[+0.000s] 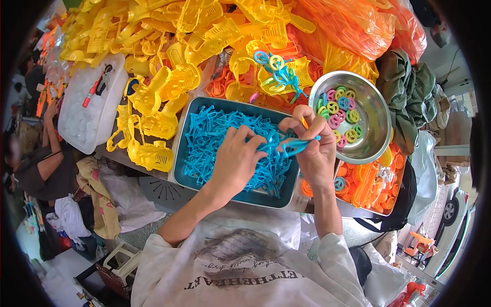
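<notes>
A rectangular tray (pixel 180 176) in front of me holds a heap of small blue plastic pieces (pixel 209 135), thin and forked. Over its right edge, my right hand (pixel 318 158) pinches a few blue plastic parts (pixel 295 147) between thumb and fingers; motion smears their shape. My left hand (pixel 235 157) hovers above the heap with curled fingertips close together, facing the right hand. Whatever those left fingertips pinch is hidden among the blue. Beside my right hand stands a round metal bowl (pixel 376 117) with small pink, yellow, green and blue plastic wheels (pixel 342 110).
Yellow plastic toy shells (pixel 204 41) pile up behind the tray, with a cluster of blue-and-yellow parts (pixel 281 74) on them. Orange parts (pixel 358 179) fill a box at right. A white tub (pixel 84 110) carries a red-handled tool (pixel 93 92). Another person's arm (pixel 48 123) shows at left.
</notes>
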